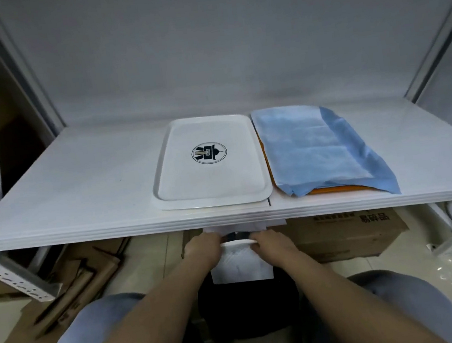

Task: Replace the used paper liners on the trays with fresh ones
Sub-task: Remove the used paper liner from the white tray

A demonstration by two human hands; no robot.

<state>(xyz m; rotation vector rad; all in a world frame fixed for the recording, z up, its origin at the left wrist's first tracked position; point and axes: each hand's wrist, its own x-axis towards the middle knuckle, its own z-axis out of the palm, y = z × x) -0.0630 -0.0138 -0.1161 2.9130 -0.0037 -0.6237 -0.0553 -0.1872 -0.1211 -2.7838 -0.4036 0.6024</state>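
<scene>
Head view, both hands [204,249] grip white paper liner [240,266]

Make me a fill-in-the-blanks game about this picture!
1. The white tray has a round ____ in its middle.
2. The orange tray is covered by a ____ liner.
3. Both hands, left hand and right hand, hold a white ____ below the shelf.

Missing words: logo; blue; paper
</scene>
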